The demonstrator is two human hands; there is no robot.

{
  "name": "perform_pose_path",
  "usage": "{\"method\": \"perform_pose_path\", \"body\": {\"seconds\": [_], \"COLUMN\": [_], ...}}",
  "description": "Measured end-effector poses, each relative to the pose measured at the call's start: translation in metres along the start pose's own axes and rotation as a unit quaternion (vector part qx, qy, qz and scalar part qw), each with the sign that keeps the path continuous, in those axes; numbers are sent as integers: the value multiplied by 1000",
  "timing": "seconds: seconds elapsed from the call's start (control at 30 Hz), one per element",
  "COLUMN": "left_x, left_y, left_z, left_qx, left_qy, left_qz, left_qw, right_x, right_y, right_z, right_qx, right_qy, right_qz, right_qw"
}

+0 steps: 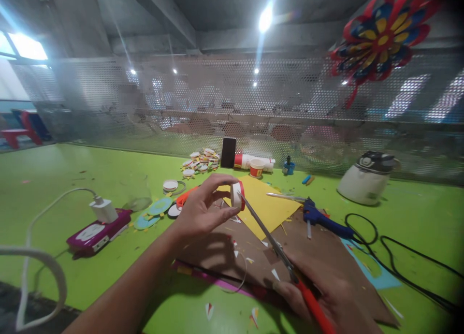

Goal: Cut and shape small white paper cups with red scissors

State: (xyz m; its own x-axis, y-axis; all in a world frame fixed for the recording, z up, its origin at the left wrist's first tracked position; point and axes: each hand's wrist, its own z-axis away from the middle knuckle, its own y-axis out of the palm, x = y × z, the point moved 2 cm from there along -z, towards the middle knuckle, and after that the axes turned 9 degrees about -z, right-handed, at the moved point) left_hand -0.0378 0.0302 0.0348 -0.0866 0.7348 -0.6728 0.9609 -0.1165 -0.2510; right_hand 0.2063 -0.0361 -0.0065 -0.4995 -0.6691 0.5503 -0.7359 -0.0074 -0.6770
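Observation:
My left hand (203, 206) pinches a short white paper cup piece with a red rim (236, 196) between thumb and fingers, held up over the work area. In my right hand (322, 290) are scissors with red handles (266, 232), their blades reaching up to the cup piece and touching or nearly touching its white side. Underneath lies a brown board (217, 252) strewn with small paper scraps, with a yellow paper sheet (270, 203) on its far part. Light blue paper discs (159, 206) lie left of my left hand.
A blue glue gun (322, 217) with a black cord lies right of the board. Behind stand stacked paper cups (257, 162), a pile of small rings (201, 161) and a kettle (368, 177). At left are a purple power strip (97, 232) and a clear glass (136, 194).

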Motion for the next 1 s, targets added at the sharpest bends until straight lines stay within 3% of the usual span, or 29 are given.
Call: {"method": "perform_pose_path", "body": {"seconds": [0.53, 0.7, 1.0], "left_x": [7, 8, 13], "left_y": [-1, 0, -7], "left_z": [0, 2, 1], "left_qx": [11, 12, -17], "left_qy": [-46, -86, -113], "left_qz": [18, 32, 77], "left_qw": [999, 996, 990], "right_x": [-2, -2, 10], "right_y": [0, 1, 0], "right_z": [-2, -2, -8], "right_qx": [-21, 26, 4], "right_qy": [-13, 22, 121], "right_qz": [41, -3, -119], "right_qw": [999, 999, 986]}}
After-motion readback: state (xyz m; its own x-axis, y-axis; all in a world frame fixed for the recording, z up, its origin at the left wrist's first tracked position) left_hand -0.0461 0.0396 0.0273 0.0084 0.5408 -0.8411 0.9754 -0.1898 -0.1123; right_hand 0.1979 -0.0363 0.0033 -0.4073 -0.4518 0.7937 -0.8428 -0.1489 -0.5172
